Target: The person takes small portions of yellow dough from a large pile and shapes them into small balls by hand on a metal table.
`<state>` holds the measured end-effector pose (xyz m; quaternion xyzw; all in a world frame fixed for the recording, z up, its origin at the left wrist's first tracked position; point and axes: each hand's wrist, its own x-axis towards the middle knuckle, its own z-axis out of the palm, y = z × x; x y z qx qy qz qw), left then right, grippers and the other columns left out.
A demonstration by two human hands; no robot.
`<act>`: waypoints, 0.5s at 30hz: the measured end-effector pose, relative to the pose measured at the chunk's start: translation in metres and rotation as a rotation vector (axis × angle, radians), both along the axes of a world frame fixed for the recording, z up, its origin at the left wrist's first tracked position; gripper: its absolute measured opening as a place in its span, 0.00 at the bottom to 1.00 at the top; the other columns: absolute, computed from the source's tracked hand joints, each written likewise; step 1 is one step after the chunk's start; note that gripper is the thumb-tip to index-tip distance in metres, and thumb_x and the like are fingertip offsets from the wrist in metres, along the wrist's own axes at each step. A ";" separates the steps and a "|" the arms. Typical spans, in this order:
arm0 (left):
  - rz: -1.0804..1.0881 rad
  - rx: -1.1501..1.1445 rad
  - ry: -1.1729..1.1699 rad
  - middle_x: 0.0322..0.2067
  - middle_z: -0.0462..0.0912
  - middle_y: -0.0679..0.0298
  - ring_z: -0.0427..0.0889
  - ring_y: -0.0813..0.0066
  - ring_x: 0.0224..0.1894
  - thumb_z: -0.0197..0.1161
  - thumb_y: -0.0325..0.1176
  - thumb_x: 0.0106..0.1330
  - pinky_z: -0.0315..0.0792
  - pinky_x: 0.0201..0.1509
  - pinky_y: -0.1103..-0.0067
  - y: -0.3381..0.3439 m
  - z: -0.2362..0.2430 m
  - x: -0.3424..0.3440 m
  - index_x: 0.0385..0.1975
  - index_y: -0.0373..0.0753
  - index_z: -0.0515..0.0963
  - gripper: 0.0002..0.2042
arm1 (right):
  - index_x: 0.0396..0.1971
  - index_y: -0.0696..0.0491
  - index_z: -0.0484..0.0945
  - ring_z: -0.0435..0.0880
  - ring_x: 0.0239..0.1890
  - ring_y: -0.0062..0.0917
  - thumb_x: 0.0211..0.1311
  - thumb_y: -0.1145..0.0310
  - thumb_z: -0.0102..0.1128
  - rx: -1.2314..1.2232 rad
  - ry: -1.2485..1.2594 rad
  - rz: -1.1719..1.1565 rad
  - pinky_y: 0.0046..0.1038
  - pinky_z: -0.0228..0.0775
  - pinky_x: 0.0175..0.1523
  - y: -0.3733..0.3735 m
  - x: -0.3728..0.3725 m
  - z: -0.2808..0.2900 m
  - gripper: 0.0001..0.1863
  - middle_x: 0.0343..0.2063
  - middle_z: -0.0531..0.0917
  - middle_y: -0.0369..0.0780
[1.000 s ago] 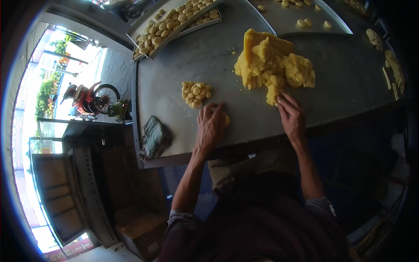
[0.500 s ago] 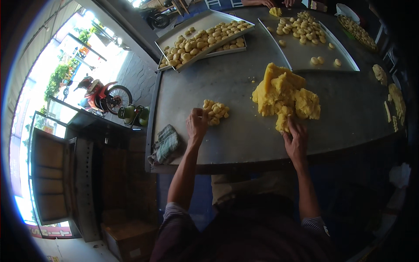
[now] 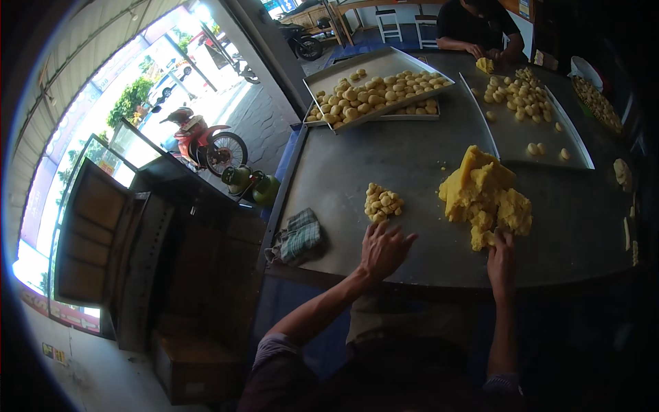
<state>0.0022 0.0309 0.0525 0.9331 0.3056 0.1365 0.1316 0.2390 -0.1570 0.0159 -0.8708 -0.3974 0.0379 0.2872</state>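
On the metal table lies a large crumbly yellow mound of dough or paste. My right hand pinches its lower lump, fingertips partly hidden in it. Just below a small heap of pale dough pieces, my left hand has its fingers spread, fingertips at the heap's lower edge, holding nothing visible. A folded checked cloth lies to its left.
Stacked trays of round pale balls stand back left; another tray of balls is back right. A co-worker handles yellow stuff opposite. A basket of balls, dough scraps, gas cylinders and a red motorbike surround this.
The view has tilted up, showing more of the co-worker. My left hand went from pinching at the small heap to spread fingers beside it. My right hand stays at the yellow mound.
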 end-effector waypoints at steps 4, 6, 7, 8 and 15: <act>-0.018 0.433 -0.159 0.59 0.69 0.47 0.62 0.49 0.68 0.63 0.42 0.64 0.49 0.72 0.48 0.035 -0.043 0.032 0.48 0.33 0.75 0.20 | 0.63 0.62 0.69 0.70 0.63 0.50 0.67 0.82 0.52 0.043 -0.305 -0.055 0.42 0.69 0.65 0.002 -0.044 0.004 0.24 0.61 0.68 0.58; -0.152 0.301 -0.147 0.62 0.63 0.47 0.57 0.46 0.70 0.61 0.42 0.65 0.42 0.72 0.42 0.033 -0.058 0.037 0.47 0.32 0.73 0.19 | 0.62 0.60 0.71 0.72 0.62 0.49 0.66 0.81 0.54 0.003 -0.164 -0.011 0.41 0.69 0.64 -0.005 -0.030 -0.003 0.24 0.60 0.70 0.57; -0.148 0.286 -0.149 0.62 0.63 0.47 0.57 0.46 0.70 0.60 0.41 0.65 0.41 0.72 0.42 0.037 -0.059 0.042 0.46 0.32 0.74 0.19 | 0.62 0.60 0.71 0.73 0.62 0.48 0.65 0.81 0.56 -0.017 -0.090 0.008 0.40 0.69 0.63 -0.008 -0.026 -0.006 0.24 0.60 0.71 0.56; -0.141 0.271 -0.150 0.62 0.63 0.47 0.57 0.47 0.70 0.59 0.41 0.64 0.40 0.72 0.41 0.046 -0.059 0.047 0.45 0.32 0.74 0.18 | 0.61 0.59 0.73 0.74 0.60 0.47 0.65 0.80 0.57 0.058 0.090 -0.015 0.40 0.70 0.62 -0.008 -0.021 -0.008 0.24 0.58 0.73 0.54; -0.438 0.333 -0.179 0.56 0.66 0.48 0.60 0.48 0.68 0.59 0.36 0.60 0.40 0.73 0.43 0.039 -0.052 0.048 0.42 0.33 0.74 0.15 | 0.55 0.56 0.80 0.79 0.47 0.41 0.57 0.77 0.64 0.195 0.003 -0.024 0.39 0.73 0.52 -0.002 -0.003 -0.025 0.22 0.41 0.80 0.47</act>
